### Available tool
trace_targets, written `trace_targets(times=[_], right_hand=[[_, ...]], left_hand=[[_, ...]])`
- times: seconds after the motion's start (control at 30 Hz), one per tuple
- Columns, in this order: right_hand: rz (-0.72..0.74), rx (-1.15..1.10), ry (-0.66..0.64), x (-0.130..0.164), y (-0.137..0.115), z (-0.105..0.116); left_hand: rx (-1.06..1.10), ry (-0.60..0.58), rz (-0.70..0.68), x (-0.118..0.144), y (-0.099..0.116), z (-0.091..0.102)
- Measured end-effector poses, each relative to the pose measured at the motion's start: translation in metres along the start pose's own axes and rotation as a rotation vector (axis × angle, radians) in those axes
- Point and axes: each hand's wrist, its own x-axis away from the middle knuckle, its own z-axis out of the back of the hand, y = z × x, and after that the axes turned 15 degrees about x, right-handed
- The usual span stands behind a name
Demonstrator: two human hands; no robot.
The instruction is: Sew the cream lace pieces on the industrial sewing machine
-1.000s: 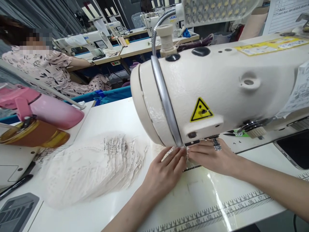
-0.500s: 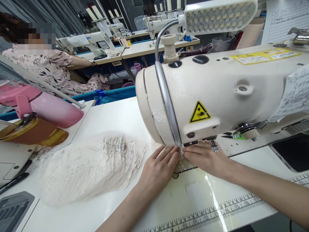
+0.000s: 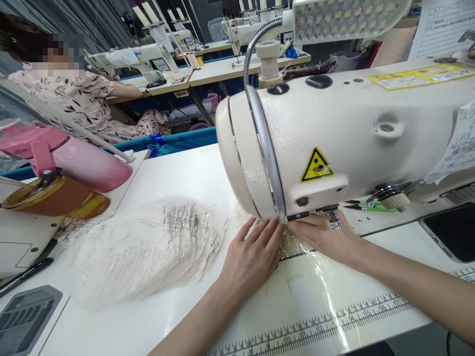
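My left hand (image 3: pixel 253 253) lies palm down, fingers stretched out, on the bed of a cream sewing machine (image 3: pixel 260 143), with its fingertips beside the needle area. From the other side my right hand (image 3: pixel 334 240) reaches under the machine head; its fingers look extended, though the head and presser parts partly hide them. A little pale lacy cloth (image 3: pixel 241 212) shows just behind my left fingers; the piece under the fingertips is mostly hidden. Left of my hands spreads a heap of sheer off-white fabric (image 3: pixel 126 257) with gathered rows and loose dark threads.
A pink bottle (image 3: pixel 85 158) and an amber cup (image 3: pixel 59 195) stand at the left. Green-handled snips (image 3: pixel 371 205) and a phone (image 3: pixel 452 230) lie right. A printed ruler (image 3: pixel 319 326) runs along the front edge. Another person (image 3: pixel 70 104) sits beyond, near more sewing machines.
The view has shifted slightly, so the machine appears farther right. My left hand sits a little nearer the front of the needle plate, its fingers slightly more apart. The fabric heap looks much the same.
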Motion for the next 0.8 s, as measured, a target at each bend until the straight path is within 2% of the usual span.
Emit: trace_targets(times=[0.1, 0.2, 0.4, 0.6, 0.8], right_hand=[[-0.005, -0.137, -0.033, -0.002, 0.004, -0.001], [-0.093, -0.257, -0.105, -0.003, 0.006, -0.001], [-0.192, -0.365, -0.171, 0.003, 0.007, -0.007], [-0.198, -0.385, -0.137, 0.001, 0.007, -0.012], [-0.265, -0.376, -0.083, 0.008, 0.006, -0.019]], left_hand=[[-0.021, -0.001, -0.008, -0.001, 0.002, 0.000], [-0.040, -0.003, -0.009, -0.001, 0.003, 0.000], [-0.042, -0.003, 0.003, -0.003, 0.003, 0.000], [-0.021, -0.010, 0.029, -0.004, 0.002, -0.001], [0.000, -0.029, 0.064, -0.004, 0.001, -0.003]])
